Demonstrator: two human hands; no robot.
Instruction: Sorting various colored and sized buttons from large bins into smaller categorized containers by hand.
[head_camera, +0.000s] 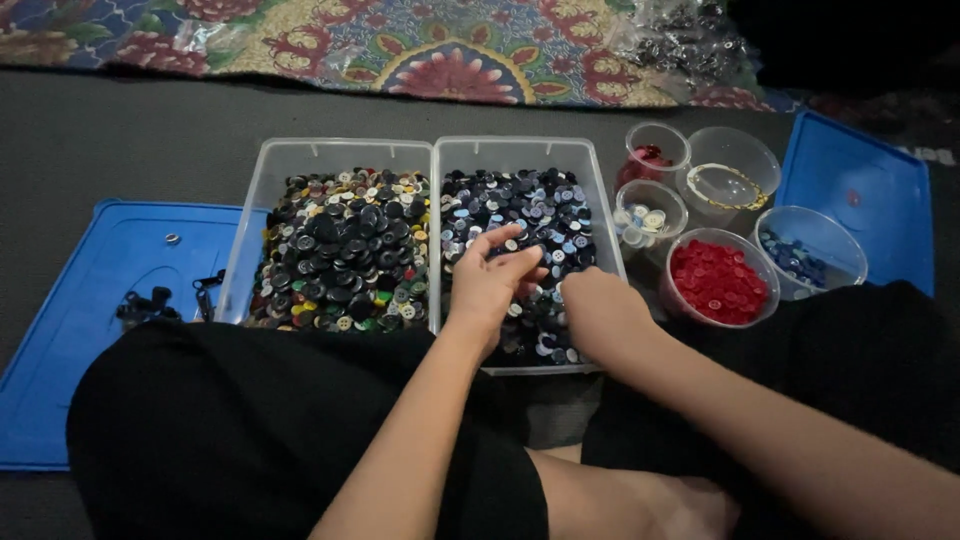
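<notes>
Both forearms reach over black-clad knees, left hand fingers pinched together over buttons in right bin, right hand curled knuckles-up, its fingers hidden; best pinch one button cleanly.

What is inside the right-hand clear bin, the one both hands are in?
The right bin holds a heap of mostly dark blue, black and pale buttons. The left hand and right hand cover its near part, so the buttons beneath them and the bin's bottom are hidden.
</notes>
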